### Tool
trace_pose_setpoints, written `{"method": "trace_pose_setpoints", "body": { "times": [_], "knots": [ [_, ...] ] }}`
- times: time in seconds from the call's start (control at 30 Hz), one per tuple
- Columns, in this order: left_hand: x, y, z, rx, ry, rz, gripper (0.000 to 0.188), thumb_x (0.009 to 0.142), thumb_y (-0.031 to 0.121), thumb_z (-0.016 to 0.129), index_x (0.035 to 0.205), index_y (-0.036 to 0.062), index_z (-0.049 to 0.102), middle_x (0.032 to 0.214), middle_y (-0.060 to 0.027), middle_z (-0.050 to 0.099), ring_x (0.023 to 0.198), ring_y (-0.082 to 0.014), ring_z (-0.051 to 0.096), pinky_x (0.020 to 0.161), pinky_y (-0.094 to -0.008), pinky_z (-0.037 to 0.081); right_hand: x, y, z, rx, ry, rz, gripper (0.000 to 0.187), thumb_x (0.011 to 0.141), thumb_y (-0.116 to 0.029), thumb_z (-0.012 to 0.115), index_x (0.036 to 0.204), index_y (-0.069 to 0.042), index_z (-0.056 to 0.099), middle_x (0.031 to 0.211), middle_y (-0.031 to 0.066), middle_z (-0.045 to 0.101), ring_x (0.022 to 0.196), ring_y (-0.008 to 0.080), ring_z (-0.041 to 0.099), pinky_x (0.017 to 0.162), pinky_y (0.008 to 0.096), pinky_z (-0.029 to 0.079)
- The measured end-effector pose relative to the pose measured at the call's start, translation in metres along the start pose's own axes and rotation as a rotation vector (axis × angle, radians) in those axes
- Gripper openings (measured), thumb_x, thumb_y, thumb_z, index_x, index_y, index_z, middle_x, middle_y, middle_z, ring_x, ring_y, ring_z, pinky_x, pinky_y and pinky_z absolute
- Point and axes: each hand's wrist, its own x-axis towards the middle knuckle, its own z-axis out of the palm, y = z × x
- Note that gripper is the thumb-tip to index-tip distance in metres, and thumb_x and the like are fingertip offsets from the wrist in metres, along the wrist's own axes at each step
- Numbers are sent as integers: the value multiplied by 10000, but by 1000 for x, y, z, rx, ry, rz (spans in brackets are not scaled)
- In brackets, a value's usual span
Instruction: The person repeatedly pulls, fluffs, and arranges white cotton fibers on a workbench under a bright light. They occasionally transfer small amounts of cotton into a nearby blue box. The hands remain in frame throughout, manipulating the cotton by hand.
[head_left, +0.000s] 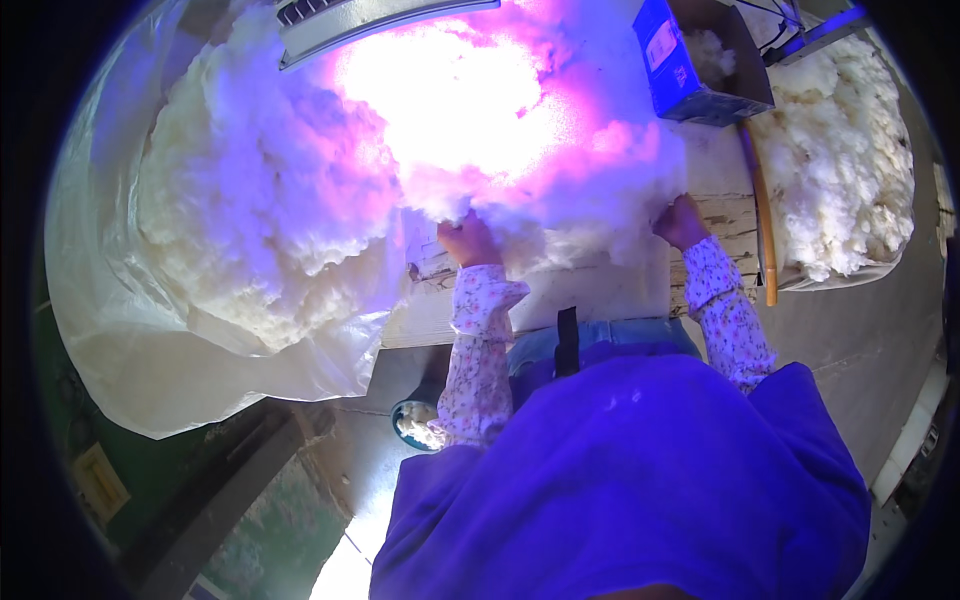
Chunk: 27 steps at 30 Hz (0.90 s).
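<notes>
Loose, fluffy cotton (570, 205) is spread over the table under a glaring white and pink-violet light. At its near edge my left hand (468, 240) is closed on a bit of the cotton, knuckles up. My right hand (682, 222) is also closed, at the right end of the same cotton. What lies inside its curled fingers is hidden. Both forearms wear flower-printed sleeves. A big heap of cotton (250, 220) rises to the left, inside clear plastic sheeting (110, 340).
A blue open box (675, 90) with a tuft of cotton stands at the back right. Beside it a wooden stick (762, 220) borders another cotton pile (835, 160). The lamp housing (340, 25) hangs at the back. Below the table is a bucket (403, 425) with cotton scraps.
</notes>
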Motion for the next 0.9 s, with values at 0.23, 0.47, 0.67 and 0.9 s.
{"method": "trace_pose_setpoints", "body": {
  "times": [0.23, 0.47, 0.67, 0.9],
  "knots": [
    [-51, -23, 45, 826, -450, 417, 263, 680, 123, 695, 880, -7, 583, 821, -210, 633, 804, -323, 639, 705, -402, 504, -18, 57, 94, -887, -17, -756, 421, 899, -279, 496, 1244, -50, 416, 1131, 97, 511, 1037, 156, 510, 796, 367, 482],
    [-31, 13, -9, 187, -277, -53, 297, 760, 77, 644, 1034, -10, 566, 863, -95, 640, 750, -179, 621, 661, -290, 515, -2, -19, 38, -254, -694, -230, 359, 899, -163, 439, 1216, 6, 452, 1109, 128, 558, 1031, 211, 548, 877, 365, 459],
    [-45, -10, 24, 268, -423, -5, 366, 682, 137, 730, 969, -19, 565, 859, -82, 615, 796, -168, 580, 734, -299, 471, 27, 69, 19, -345, -556, -335, 367, 925, -194, 433, 1247, -19, 437, 1197, 116, 517, 1114, 189, 493, 955, 334, 406],
    [-14, -32, -10, 163, -176, 138, 133, 676, -6, 603, 809, -2, 592, 699, -18, 598, 649, -98, 562, 573, -243, 460, 28, -3, -26, -772, -429, -628, 411, 847, -218, 575, 1201, -34, 476, 1146, 121, 539, 1005, 204, 548, 831, 321, 461]
  ]
}}
